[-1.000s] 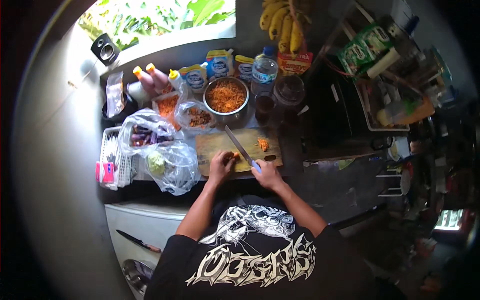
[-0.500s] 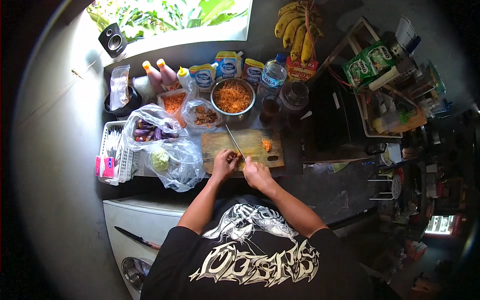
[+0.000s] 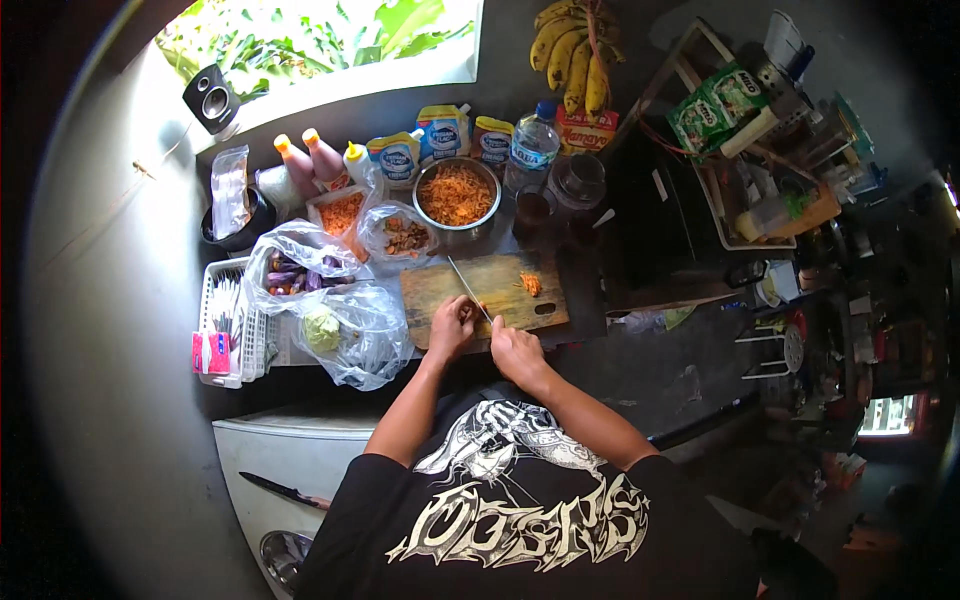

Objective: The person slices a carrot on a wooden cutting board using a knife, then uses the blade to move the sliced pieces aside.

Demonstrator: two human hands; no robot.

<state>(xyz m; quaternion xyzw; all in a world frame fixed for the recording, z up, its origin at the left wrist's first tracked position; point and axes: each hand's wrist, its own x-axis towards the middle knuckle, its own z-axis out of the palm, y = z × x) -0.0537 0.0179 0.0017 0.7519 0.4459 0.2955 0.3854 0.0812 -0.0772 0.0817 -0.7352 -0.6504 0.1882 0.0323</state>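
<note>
My right hand (image 3: 515,349) is wrapped round the handle of a kitchen knife (image 3: 469,288), whose long thin blade slants away to the left over a worn wooden cutting board (image 3: 430,285). Close beside the blade, my left hand (image 3: 453,326) has its fingers curled on the board. They pinch a small orange piece of carrot, mostly hidden by the fingers. On the board's right side lies a little heap of orange shreds (image 3: 529,284). Beyond the board stands a steel bowl (image 3: 421,209) full of similar orange shreds.
Left of the board are plastic bags with purple eggplants (image 3: 290,276) and a pale green vegetable (image 3: 322,329), and a white basket (image 3: 247,330). Bottles, pouches and a water bottle (image 3: 534,150) line the back. A dark glass (image 3: 534,210) stands behind the board. Another knife (image 3: 280,489) lies lower left.
The whole view has shifted slightly. Both hands keep nearly the same place on the board, with the knife still beside the left fingers.
</note>
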